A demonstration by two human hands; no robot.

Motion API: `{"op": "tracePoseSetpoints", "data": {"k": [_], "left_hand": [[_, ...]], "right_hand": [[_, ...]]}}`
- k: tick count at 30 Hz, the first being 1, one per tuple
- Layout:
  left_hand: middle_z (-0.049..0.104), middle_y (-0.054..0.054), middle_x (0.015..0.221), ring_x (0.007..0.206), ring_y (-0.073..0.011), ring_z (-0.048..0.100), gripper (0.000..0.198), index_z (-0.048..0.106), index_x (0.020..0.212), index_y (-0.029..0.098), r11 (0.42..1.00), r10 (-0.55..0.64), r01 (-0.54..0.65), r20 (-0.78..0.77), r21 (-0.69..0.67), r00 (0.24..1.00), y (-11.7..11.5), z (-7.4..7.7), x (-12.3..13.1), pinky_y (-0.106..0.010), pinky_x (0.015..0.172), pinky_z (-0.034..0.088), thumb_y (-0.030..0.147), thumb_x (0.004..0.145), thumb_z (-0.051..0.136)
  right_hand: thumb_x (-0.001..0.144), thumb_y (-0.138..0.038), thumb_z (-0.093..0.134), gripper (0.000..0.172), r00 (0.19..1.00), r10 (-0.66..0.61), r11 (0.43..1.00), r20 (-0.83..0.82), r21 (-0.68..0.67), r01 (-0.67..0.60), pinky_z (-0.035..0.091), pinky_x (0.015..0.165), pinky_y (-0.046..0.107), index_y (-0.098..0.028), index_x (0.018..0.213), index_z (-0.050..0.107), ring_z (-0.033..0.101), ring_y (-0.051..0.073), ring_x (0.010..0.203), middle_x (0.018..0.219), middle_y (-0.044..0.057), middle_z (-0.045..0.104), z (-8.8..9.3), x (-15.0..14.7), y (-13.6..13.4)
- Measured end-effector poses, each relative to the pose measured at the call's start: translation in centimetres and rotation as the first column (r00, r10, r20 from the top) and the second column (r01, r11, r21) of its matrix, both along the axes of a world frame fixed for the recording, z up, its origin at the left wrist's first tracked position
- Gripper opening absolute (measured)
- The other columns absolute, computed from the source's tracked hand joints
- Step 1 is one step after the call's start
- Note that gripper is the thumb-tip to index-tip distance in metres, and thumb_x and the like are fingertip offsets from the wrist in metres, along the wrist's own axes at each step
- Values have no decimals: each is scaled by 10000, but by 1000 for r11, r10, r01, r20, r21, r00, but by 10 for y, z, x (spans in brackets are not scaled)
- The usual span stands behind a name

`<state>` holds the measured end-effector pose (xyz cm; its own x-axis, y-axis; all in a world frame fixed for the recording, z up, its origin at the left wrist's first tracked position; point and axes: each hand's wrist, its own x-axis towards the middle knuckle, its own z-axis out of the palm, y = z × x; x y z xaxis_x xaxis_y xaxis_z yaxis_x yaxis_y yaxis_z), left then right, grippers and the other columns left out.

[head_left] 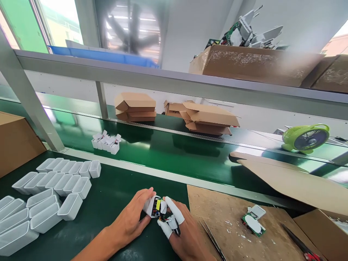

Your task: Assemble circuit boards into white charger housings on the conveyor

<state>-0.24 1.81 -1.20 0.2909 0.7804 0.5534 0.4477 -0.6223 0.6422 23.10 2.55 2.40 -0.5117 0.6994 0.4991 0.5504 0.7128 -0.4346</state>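
My left hand [132, 214] is closed around a white plastic housing [148, 207], held just above the green table. At the housing's open end shows a circuit board [157, 205] with a yellow component. My right hand [186, 232], with white covers on thumb and forefinger, grips the board's outer end, where a white piece and dark wires show. How far the board sits inside the housing is hidden. To the right, a pair of tweezers [212, 240] lies on a brown board [217, 214], with another green circuit board [253, 223] beyond it.
Rows of white open housings [69, 206] stand at left. Small filled housings [106, 142] sit on the green conveyor [152, 152]. Red-handled scissors [299, 241] lie at right near a cardboard box [320, 232]. A shelf [174, 78] crosses above; a green fan [306, 138] stands behind.
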Motion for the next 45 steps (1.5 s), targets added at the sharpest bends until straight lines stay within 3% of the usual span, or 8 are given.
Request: {"op": "tracePoseSetpoints", "data": {"k": [6,23,35,45], "left_hand": [[552,-158,1484,1402,-323,525,750,198,1623,286,999,-4,4,-11,-41,1000,-2,-2,0,-542,1176,473,91,985,540],[547,-145,1481,1384,-309,545,696,226,1614,296,999,6,-4,35,-43,999,-4,0,0,-531,1151,502,157,1013,548],[556,-154,1505,1421,-319,531,667,267,1604,276,999,37,-36,20,-30,999,-4,-5,0,-513,1171,486,170,1014,559],[571,-149,1475,1410,-302,527,709,213,1625,281,999,24,-24,4,21,1000,-3,-6,0,-506,1174,482,132,1017,546]], "right_hand": [[959,-154,579,622,999,-10,1000,-37,4,10,625,914,388,-306,1537,405,709,260,1090,1253,101,701,1,-2,0],[960,-132,571,723,1000,-7,999,-20,-44,6,605,967,417,-324,1602,300,669,266,1173,1330,105,657,-10,2,3],[993,-155,568,608,998,38,998,-58,58,-35,625,901,382,-311,1548,378,703,255,1086,1243,98,703,7,-4,2],[978,-148,584,612,998,46,998,-45,34,-45,605,932,393,-297,1539,390,687,259,1108,1249,96,695,-1,-2,3]]}}
